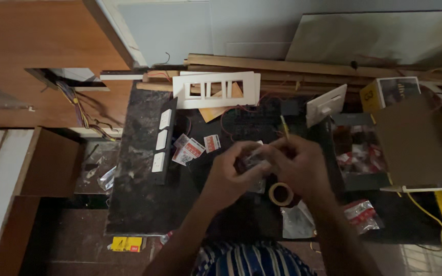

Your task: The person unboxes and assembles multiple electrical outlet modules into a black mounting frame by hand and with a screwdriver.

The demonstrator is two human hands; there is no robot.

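My left hand [231,171] and my right hand [303,166] meet over the dark stone slab [139,189]. Both hands hold a small packet in clear wrapping [254,161] between the fingertips. A thin yellowish stick, perhaps a screwdriver [284,128], stands up from my right hand. Just below the hands lies a roll of tape [281,194]. A few small red and white packets [193,147] lie to the left of my left hand.
A black strip with three white switches [161,140] lies on the slab. A white frame plate [216,89], a white switch plate [326,105], an open box of packets [364,153], a cardboard flap [415,140], planks and loose wires surround the work spot.
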